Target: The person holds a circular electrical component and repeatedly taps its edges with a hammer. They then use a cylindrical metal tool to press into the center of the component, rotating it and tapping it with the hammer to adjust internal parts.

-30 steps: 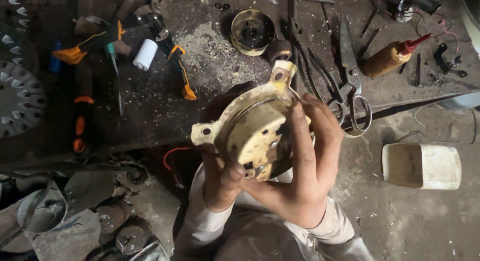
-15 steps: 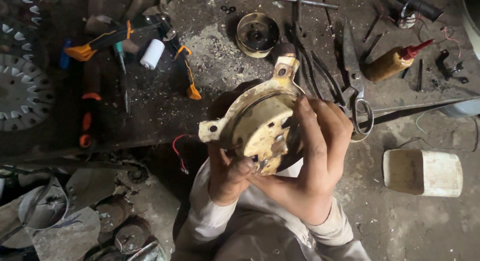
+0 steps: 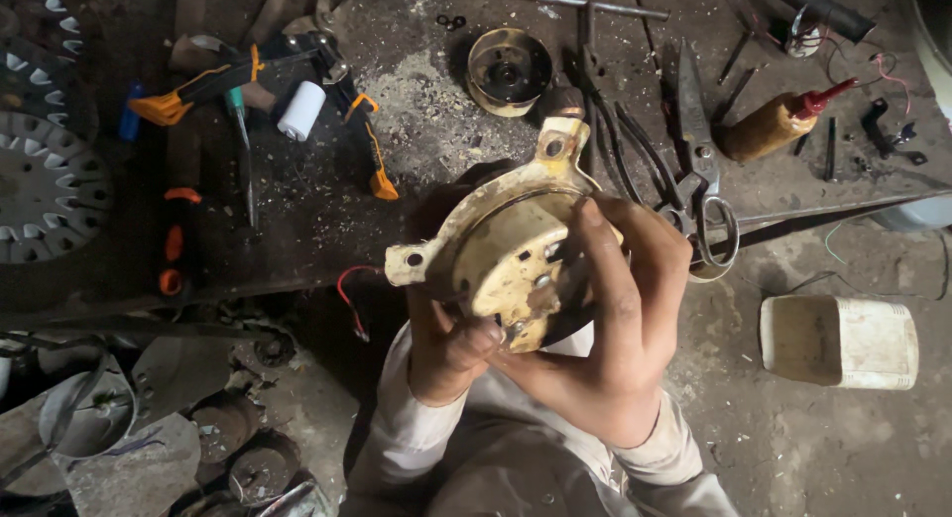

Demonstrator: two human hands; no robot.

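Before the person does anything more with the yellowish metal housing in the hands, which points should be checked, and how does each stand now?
1. Hold of the right hand on the metal housing: fingers wrap over its rim. Ok.
2. Support from the left hand: it grips the lower edge, thumb on the face. Ok.
3. Housing free of the floor: it is raised above the lap. Ok.
4. Red wire hanging beside the housing: whether it is attached cannot be seen. Cannot tell.
5. Scissors lie close behind the right hand, blades pointing away. Ok.
6. Screws on the housing face: too small to judge. Cannot tell.
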